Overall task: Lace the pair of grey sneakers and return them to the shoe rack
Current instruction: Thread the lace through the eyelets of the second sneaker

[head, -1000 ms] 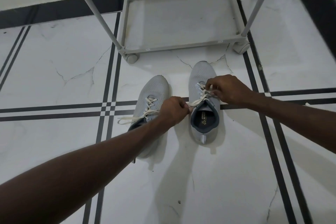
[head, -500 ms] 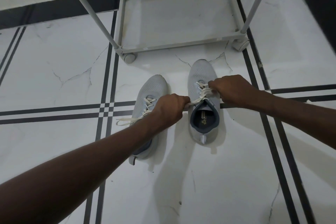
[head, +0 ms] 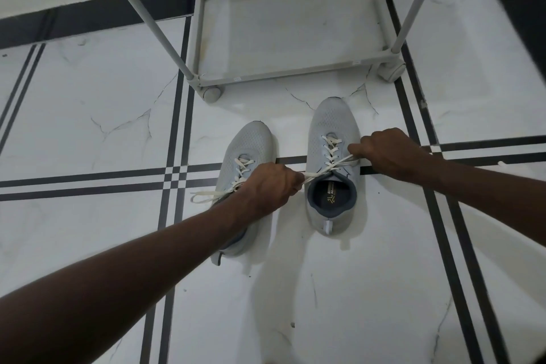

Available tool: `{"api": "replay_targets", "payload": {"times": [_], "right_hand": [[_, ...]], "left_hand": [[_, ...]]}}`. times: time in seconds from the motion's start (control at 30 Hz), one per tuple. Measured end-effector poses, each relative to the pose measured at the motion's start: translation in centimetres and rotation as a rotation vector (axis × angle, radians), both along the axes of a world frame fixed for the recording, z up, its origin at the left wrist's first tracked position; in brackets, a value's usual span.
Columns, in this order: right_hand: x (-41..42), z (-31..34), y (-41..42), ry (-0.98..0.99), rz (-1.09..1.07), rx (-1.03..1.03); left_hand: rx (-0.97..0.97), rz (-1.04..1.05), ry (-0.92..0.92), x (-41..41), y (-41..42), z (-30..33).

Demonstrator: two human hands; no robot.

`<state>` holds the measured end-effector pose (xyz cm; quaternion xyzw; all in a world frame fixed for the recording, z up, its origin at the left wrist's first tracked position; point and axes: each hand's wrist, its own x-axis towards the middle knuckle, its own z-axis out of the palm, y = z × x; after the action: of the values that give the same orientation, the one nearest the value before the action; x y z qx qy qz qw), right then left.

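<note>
**A:** From the head view: both grey sneakers on the tiled floor (head: 88,115), toes toward the shoe rack (head: 289,74), just short of its front rail. Right sneaker (head: 332,124) laced up to the collar. Left hand (head: 267,186) clenched on one lace end (head: 317,174), right hand (head: 387,154) pinched on the other end, both drawn out sideways across the tongue.

**B:** And the left sneaker (head: 251,145)?

**A:** Laced too, by the look of it, partly hidden under the left forearm, with loose ends (head: 206,195) trailing on the tile. Impossible to tell whether knotted.

**B:** So, tightening before the knot. Advice?

**A:** Probably best to pull evenly on both ends, low and outward, so the crossings snug down row by row without puckering the eyelets. Worth keeping the heel planted; otherwise likely to slide toward the stronger pull. Then cross the ends close over the tongue while keeping tension.

**B:** Only one view?

**A:** Only the one.
</note>
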<state>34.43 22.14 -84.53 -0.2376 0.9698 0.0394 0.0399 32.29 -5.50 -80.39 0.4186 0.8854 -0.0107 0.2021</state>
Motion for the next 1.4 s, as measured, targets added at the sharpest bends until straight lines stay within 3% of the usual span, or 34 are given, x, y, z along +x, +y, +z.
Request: {"api": "replay_targets", "payload": {"times": [0.27,0.4,0.5,0.67,0.87,0.93,1.07,1.4], "right_hand": [[0.7,0.0,-0.2,0.01,0.032,-0.033],[0.7,0.2,-0.6,0.106,-0.114,0.001],[1.3,0.4,-2.2,0.094,-0.109,-0.134],[1.3,-0.6,-3.6,0.099,0.036,-0.269],[1.8,0.2,-4.0,-0.109,-0.141,-0.485],[2.3,-0.1,-3.9,-0.099,-0.178,-0.4],[2.4,-1.1,-2.3,0.039,-0.04,-0.157],[1.5,-0.4,-1.2,0.007,0.051,-0.089]], "left_hand": [[-0.026,0.063,-0.016,0.4,0.0,0.4],[0.246,0.278,0.172,1.1,0.4,-0.2],[0.277,0.384,0.145,1.8,1.6,0.1],[0.159,0.124,0.166,2.3,3.9,-1.0],[0.114,0.131,0.23,1.9,3.6,-1.2],[0.077,0.089,0.265,1.9,3.6,-1.1],[0.017,-0.006,0.306,2.2,2.4,-1.4],[0.18,0.015,0.195,2.0,2.1,-1.1]]}}
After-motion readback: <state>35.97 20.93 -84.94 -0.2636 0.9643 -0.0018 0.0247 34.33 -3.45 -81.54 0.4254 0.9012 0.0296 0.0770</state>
